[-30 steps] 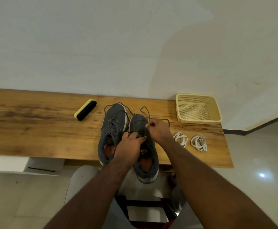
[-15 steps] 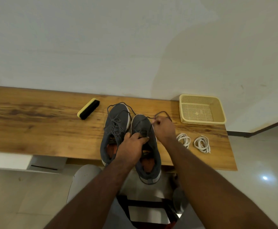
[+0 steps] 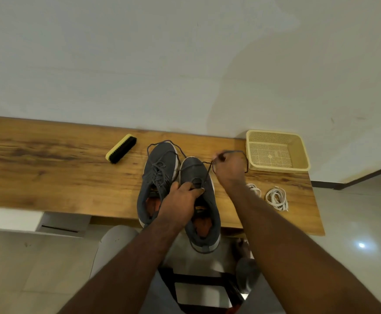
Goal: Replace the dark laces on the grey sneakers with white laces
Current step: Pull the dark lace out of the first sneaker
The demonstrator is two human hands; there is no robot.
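Observation:
Two grey sneakers stand side by side on the wooden table (image 3: 49,177), heels over its front edge. The left sneaker (image 3: 160,173) keeps its dark lace threaded. My left hand (image 3: 180,200) grips the tongue area of the right sneaker (image 3: 204,214). My right hand (image 3: 229,168) pinches the right sneaker's dark lace (image 3: 207,173) and holds it stretched up and to the right of the toe, a loose loop trailing round the hand. Two coiled white laces lie to the right: one (image 3: 276,198) in full view, the other (image 3: 253,189) partly behind my right forearm.
A yellow-backed black shoe brush (image 3: 121,148) lies left of the sneakers. A cream plastic basket (image 3: 278,150) sits at the table's back right corner against the wall. Below the table's front edge are my lap, a chair and a tiled floor.
My right hand has moved away from the right sneaker, up and to the right, drawing the dark lace out with it. My left hand has stayed on the shoe.

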